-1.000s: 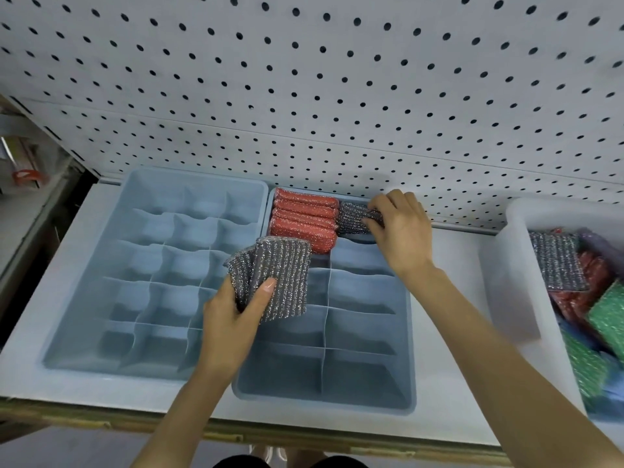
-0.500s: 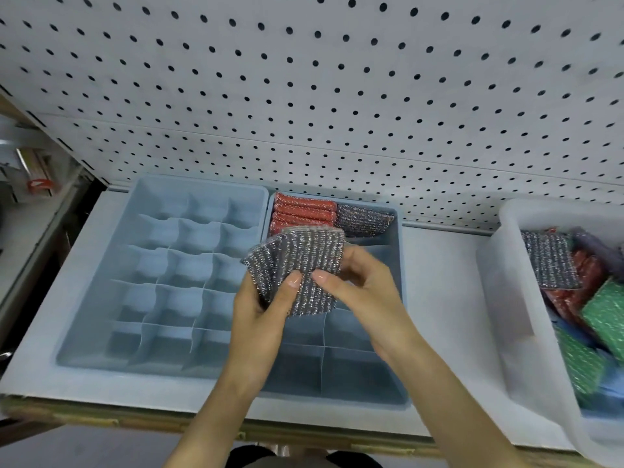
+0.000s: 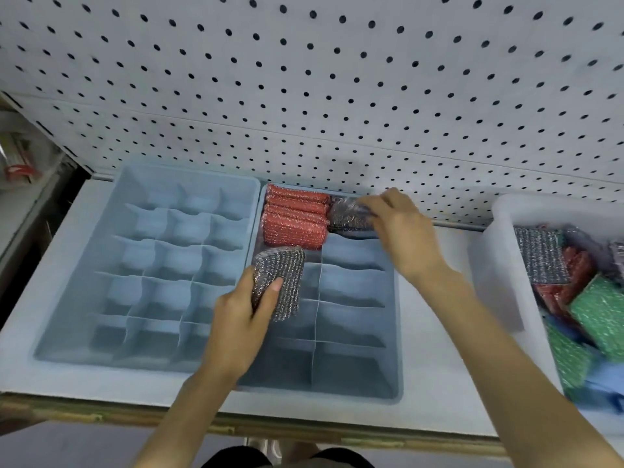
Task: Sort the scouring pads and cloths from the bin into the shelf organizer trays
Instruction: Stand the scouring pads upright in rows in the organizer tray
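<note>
The left hand (image 3: pixel 241 319) grips a silver scouring pad (image 3: pixel 280 282) above the right organizer tray (image 3: pixel 394 332), while the right hand (image 3: pixel 403 231) pinches a second silver pad (image 3: pixel 346 217) in its rear-right compartment, beside the red pads (image 3: pixel 293 217).

Silver pad (image 3: pixel 280 282) gripped in my left hand (image 3: pixel 239 325): knitted metallic mesh, rough, glittery. Second silver pad (image 3: pixel 347 216) held by my right hand (image 3: pixel 401 228): same mesh, blurred. Red pads (image 3: pixel 295 219): coarse sparkly knit. Trays (image 3: pixel 77 292): smooth matt blue plastic. Bin (image 3: pixel 499 271): frosted translucent plastic. Pegboard (image 3: pixel 337 96): matt white.
</note>
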A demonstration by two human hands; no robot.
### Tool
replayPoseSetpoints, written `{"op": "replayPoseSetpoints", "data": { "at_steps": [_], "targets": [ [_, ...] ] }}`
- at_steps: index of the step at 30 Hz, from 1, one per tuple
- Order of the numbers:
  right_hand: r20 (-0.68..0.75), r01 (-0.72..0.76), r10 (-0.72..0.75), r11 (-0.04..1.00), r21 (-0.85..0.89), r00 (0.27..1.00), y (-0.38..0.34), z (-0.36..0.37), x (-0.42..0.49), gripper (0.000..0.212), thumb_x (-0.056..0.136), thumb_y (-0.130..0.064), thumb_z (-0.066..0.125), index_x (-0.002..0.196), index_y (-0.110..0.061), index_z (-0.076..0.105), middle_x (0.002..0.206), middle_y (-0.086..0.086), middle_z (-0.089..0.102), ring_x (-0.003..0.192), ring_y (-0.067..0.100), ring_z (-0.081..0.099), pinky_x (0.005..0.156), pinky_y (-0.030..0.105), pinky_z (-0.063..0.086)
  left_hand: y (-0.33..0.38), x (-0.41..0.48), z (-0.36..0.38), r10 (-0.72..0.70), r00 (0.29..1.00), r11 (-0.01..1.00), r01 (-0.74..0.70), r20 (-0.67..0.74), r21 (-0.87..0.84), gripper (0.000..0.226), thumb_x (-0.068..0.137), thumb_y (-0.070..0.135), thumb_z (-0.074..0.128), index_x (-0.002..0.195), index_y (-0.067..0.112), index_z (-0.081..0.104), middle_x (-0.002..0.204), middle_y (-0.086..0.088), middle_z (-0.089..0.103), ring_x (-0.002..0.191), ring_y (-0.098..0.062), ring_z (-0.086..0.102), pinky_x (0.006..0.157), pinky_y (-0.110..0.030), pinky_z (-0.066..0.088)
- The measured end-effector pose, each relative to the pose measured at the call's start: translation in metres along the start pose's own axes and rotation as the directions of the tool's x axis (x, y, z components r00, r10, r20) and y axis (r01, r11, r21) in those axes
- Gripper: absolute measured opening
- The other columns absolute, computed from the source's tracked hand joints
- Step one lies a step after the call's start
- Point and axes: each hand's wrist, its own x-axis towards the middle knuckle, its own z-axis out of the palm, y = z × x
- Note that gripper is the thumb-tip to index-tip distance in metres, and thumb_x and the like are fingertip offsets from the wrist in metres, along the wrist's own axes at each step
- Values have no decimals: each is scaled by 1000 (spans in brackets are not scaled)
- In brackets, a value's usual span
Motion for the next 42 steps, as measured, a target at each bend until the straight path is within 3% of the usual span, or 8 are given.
{"op": "replayPoseSetpoints", "data": {
  "at_steps": [15,23,26,28,32,35,38,42],
  "targets": [
    [-205,-41,35,999,-24,978,2,38,-3,14,74,3,72,75,-6,61,80,10,57,71,31,54,47,27,35,-7,3,-2,-7,996,1000,7,84,11,38,85,52,40,110,25,51,87,16,65,84,2,63,64,-9,49],
    [-74,-65,82,975,212,994,-2,28,-11,19,78,5,67,94,-6,64,94,8,62,91,27,56,75,36,51,-1,3,-4,-87,994,993,92,70,-73,31,87,45,43,110,26,53,89,16,67,81,0,65,66,-7,48],
    [4,-265,327,761,592,945,-39,-3,-30,16,85,-4,67,94,-17,63,94,-2,65,89,13,61,80,19,49,13,4,-3,-194,981,938,191,20,-289,15,99,28,44,96,31,59,75,22,69,77,9,62,63,-5,45],
    [342,-445,308,382,810,888,-76,-23,-47,15,87,-10,66,98,-20,63,93,-5,67,85,4,63,76,14,49,28,5,1,-255,967,862,228,1,-453,20,100,26,42,92,30,60,78,25,69,74,10,61,62,-5,44],
    [530,-558,250,50,828,810,-112,-28,-73,20,86,-4,67,101,-18,67,95,-3,74,89,8,68,77,21,53,42,1,15,-171,982,867,186,74,-462,21,95,44,42,99,32,58,94,8,66,87,3,62,73,-11,47],
    [360,-472,428,189,861,829,-81,-29,-65,17,87,-5,66,102,-10,67,91,1,73,79,7,65,70,20,50,28,3,9,36,997,998,-32,72,-49,38,95,59,30,110,36,57,114,7,55,107,3,50,95,-13,37],
    [42,-389,426,776,497,904,-23,-26,-52,26,91,-12,63,116,-10,65,100,3,68,78,15,60,71,28,46,-5,11,-1,227,971,812,-234,81,535,51,97,49,42,135,16,50,139,-8,48,128,-23,42,107,-42,35],
    [-96,-144,154,984,101,983,-2,-12,-30,33,82,-3,69,113,-14,68,98,9,62,81,32,61,61,30,45,-36,11,5,125,974,721,-221,190,657,75,77,24,79,141,5,45,156,-16,28,135,-37,42,97,-49,46]
  ]
}}
